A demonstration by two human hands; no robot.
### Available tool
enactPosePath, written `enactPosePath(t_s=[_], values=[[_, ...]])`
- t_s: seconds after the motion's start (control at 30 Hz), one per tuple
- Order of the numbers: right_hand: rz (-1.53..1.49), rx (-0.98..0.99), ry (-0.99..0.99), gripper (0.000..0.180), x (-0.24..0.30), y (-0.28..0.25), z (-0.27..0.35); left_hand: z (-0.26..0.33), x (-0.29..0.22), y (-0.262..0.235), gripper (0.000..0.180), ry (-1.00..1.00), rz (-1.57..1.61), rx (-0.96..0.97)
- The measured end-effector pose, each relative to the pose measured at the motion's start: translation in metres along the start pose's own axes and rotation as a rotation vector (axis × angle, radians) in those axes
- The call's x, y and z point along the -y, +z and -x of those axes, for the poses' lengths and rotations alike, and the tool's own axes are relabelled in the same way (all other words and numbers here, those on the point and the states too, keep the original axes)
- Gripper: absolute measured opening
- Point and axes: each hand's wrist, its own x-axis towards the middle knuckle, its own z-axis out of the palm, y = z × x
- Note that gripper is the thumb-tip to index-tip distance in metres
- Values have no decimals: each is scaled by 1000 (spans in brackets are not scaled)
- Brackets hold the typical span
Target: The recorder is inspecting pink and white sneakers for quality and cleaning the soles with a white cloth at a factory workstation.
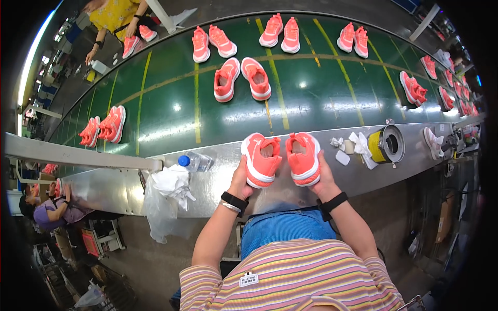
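My left hand (240, 179) is closed around the outer side of a coral-pink sneaker (261, 160) with a white sole. A matching sneaker (303, 158) is gripped in the same way by my right hand (326, 180). The two shoes are held side by side with a small gap between them, over the metal ledge (223, 194) in front of me. Dark bands circle both wrists. Beyond my hands, another pair of coral sneakers (226, 80) stands on the green conveyor belt (171, 106).
Left of my hands are a plastic bottle with a blue cap (196, 161) and a bag of crumpled white paper (170, 189). A yellow-banded metal can (386, 145) and wadded tissue (361, 147) stand to the right. Across the belt, a person in yellow (115, 18) is beside more sneakers.
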Motion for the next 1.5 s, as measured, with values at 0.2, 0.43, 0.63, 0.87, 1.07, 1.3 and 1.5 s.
enactPosePath(t_s=[0.2,0.43,0.63,0.87,1.07,1.3,1.5], values=[[-163,-47,80,56,-4,25,-5,4,0,21,51,-174,226,138],[-215,5,125,56,2,14,-11,2,1,24,58,-240,314,216],[-217,83,67,53,2,8,-3,3,12,25,55,-185,268,254],[-306,181,81,53,4,-4,-2,6,14,33,54,-173,283,246],[-412,235,109,58,5,-14,-6,7,17,37,57,-149,294,278],[-277,329,96,67,9,-20,-7,5,22,13,62,-67,203,267],[-209,426,216,70,25,-17,3,18,16,-67,49,128,-40,-55]])
